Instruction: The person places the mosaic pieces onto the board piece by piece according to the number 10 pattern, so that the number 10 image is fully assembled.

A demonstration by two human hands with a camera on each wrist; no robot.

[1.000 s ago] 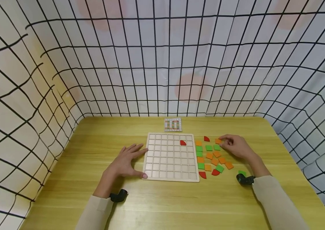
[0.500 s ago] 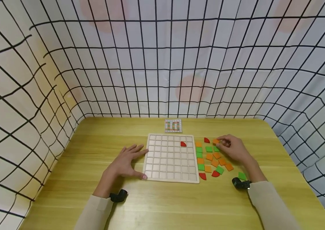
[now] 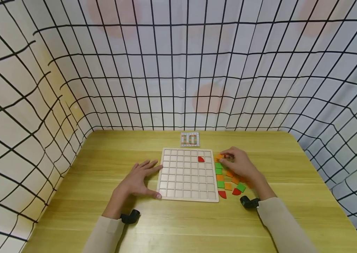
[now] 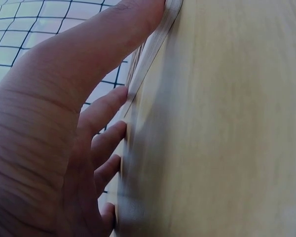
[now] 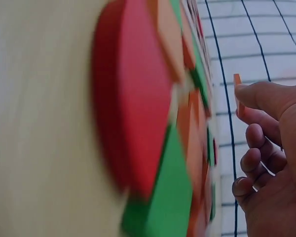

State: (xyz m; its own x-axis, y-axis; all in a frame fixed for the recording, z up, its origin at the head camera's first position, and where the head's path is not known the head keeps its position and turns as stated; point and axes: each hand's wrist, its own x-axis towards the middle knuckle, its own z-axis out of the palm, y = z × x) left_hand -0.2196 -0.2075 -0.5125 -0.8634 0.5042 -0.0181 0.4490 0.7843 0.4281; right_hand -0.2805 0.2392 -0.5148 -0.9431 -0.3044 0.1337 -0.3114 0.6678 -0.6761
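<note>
Orange tile (image 5: 237, 79): pinched between thumb and index finger of the right hand (image 3: 239, 164), near the board's (image 3: 183, 172) right edge. Orientation: edge-on, long axis near-vertical in right wrist view; fingertips partly cover it. Left hand (image 3: 138, 179): fingers spread.

No text, label or number can be read.

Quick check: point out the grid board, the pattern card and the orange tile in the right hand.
Grid board (image 3: 187, 171): head view, a bare square near its middle.
Pattern card (image 3: 190, 139): head view, middle of its printed face.
Orange tile (image 5: 237, 79): right wrist view, its upper end.
</note>
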